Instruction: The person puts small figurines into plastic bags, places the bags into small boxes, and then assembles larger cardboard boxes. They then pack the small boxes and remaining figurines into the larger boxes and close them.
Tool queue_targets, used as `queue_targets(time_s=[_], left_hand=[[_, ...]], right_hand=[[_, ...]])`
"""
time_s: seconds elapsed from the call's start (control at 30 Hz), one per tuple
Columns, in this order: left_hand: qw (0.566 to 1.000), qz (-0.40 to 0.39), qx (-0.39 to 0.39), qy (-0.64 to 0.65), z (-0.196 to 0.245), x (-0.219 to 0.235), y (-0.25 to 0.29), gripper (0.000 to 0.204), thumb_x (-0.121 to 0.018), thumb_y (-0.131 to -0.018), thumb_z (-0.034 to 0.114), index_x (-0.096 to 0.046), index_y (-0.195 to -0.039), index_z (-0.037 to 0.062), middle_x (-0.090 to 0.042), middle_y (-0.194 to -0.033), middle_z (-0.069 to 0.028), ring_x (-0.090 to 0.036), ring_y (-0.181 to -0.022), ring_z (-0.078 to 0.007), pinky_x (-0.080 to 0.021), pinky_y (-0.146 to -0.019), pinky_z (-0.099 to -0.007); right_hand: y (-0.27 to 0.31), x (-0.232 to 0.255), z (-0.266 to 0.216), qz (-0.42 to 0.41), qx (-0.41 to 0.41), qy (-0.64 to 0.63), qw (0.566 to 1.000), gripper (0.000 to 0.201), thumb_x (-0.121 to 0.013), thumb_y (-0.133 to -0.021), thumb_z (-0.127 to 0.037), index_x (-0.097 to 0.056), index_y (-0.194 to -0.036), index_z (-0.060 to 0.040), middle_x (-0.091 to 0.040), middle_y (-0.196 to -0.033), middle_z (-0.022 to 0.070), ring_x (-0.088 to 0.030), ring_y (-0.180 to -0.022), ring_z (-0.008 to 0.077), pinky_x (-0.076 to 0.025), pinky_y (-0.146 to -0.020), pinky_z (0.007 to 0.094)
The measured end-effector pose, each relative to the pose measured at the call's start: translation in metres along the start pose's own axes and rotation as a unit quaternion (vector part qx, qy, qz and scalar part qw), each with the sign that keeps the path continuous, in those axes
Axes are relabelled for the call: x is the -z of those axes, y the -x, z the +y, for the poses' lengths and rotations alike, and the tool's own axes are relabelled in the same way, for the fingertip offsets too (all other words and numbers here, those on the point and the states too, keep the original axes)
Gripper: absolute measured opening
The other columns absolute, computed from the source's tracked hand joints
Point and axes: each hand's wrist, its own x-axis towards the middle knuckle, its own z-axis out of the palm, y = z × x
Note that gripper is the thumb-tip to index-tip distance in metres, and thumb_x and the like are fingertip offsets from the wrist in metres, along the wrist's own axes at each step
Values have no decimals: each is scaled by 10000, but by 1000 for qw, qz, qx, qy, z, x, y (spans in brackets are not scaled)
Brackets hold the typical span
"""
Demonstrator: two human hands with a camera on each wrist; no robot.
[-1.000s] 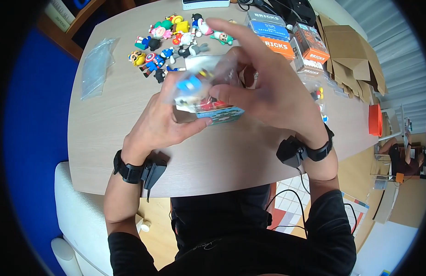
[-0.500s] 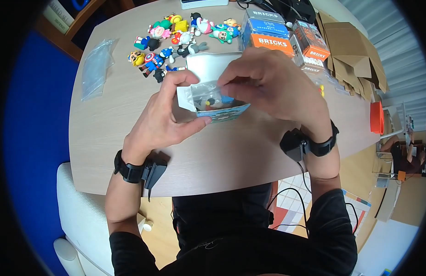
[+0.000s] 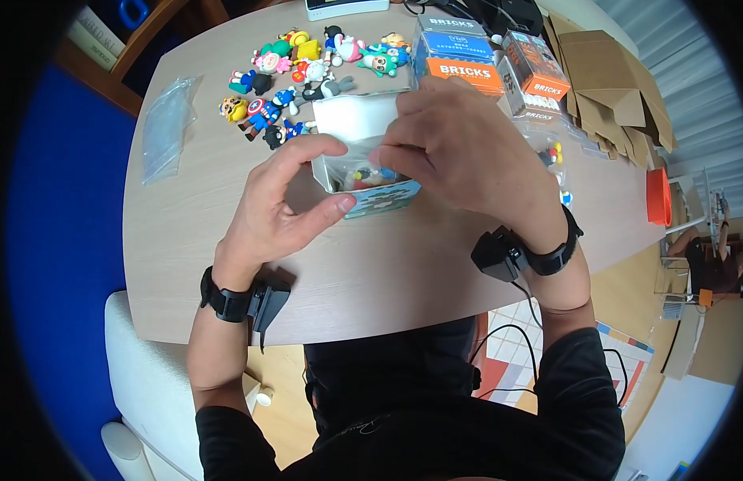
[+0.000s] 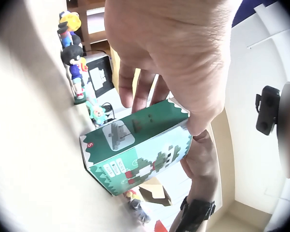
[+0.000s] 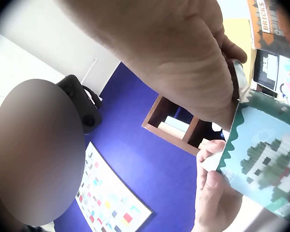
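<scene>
A small green and light-blue box [image 3: 381,199], its white lid flap [image 3: 355,118] raised, is tilted above the table. My left hand [image 3: 263,210] grips its left side, thumb at the front edge; in the left wrist view the printed box [image 4: 145,145] hangs beneath that hand [image 4: 171,58]. Inside the opening lies a clear plastic bag [image 3: 339,170] with small coloured pieces. My right hand [image 3: 475,156] reaches over the box's right side, curled fingers pinching the bag at the opening; its fingertips are partly hidden. The right wrist view shows this hand [image 5: 169,58] over the box [image 5: 266,159].
Several toy figures, among them a shield-bearing one [image 3: 263,115], stand or lie at the back left. A flat clear bag [image 3: 167,132] lies on the left. Stacked BRICKS boxes [image 3: 465,74], brown cardboard [image 3: 612,92] and an orange container [image 3: 658,196] are at the right.
The bag has gone from above the box down into its opening, with my right hand lowered and its fingers more curled. The left hand stays on the box.
</scene>
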Motion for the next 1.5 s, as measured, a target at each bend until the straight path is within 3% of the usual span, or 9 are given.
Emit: queue_targets(time_s=[0.2,0.37,0.47,0.53,0.63,0.87,1.17,1.27,1.5], left_hand=[[996,-63,62,23,14,0,-5,402,-519,-986,270,-558,-1316,44,-588,-982,-107,-512,-812,-215,-427,-755,-318],[997,-62,50,-3,13,-2,-5,358,-466,-1009,242,-587,-1295,64,-516,-849,-85,-462,-788,-209,-394,-736,-318],[989,-102,99,-31,15,5,-4,400,-407,-1027,286,-591,-1277,32,-574,-1080,-131,-532,-956,-224,-408,-864,-302],[991,-92,93,-32,14,4,-2,397,-410,-1026,282,-592,-1273,31,-576,-1076,-132,-533,-955,-223,-411,-855,-304],[993,-77,89,-28,12,1,-1,390,-415,-1023,283,-607,-1254,32,-581,-1051,-127,-533,-952,-221,-413,-849,-307],[983,-114,132,-54,15,9,-3,374,-422,-1020,283,-654,-1187,40,-601,-1052,-124,-547,-1004,-235,-413,-898,-313],[996,-54,45,-51,11,2,-2,261,-570,-957,174,-640,-1176,50,-625,-1069,-132,-606,-978,-260,-485,-849,-338],[996,68,-53,-37,-2,-5,-1,277,-634,-924,159,-644,-1179,51,-640,-1139,-156,-621,-994,-264,-496,-865,-350],[999,22,-19,-18,-1,-1,-3,194,-715,-852,116,-704,-1008,1,-616,-1250,-191,-641,-1054,-256,-524,-855,-332]], right_hand=[[0,0,-4,-12,-2,-10,1000,171,-716,-808,-226,-711,-814,-55,-581,-775,75,-562,-806,283,-451,-737,394],[-3,36,6,-116,-119,-180,970,108,-659,-876,-153,-671,-909,-52,-643,-823,52,-613,-797,193,-474,-739,311],[-1,52,20,-164,-199,-193,947,99,-642,-883,-82,-651,-977,-51,-667,-867,17,-604,-807,129,-469,-753,272],[-3,53,25,-190,-236,-195,933,140,-643,-862,-6,-628,-998,-33,-670,-873,13,-593,-797,111,-477,-767,267],[0,39,28,-176,-179,-242,937,154,-706,-837,-111,-634,-948,-32,-641,-789,51,-601,-741,143,-482,-693,268],[-4,33,20,-193,-214,-278,916,194,-726,-855,-159,-614,-962,-41,-629,-782,41,-590,-737,141,-474,-689,275],[-8,26,16,-180,-197,-253,930,234,-755,-815,-136,-606,-984,-74,-615,-779,25,-572,-711,131,-464,-658,278],[-6,21,21,-148,-140,-282,938,243,-758,-810,-130,-625,-1010,-93,-617,-818,10,-571,-725,122,-464,-655,265],[-10,41,14,-172,-99,-295,935,245,-780,-791,-136,-666,-1007,-116,-609,-869,-7,-572,-771,118,-466,-667,257]])
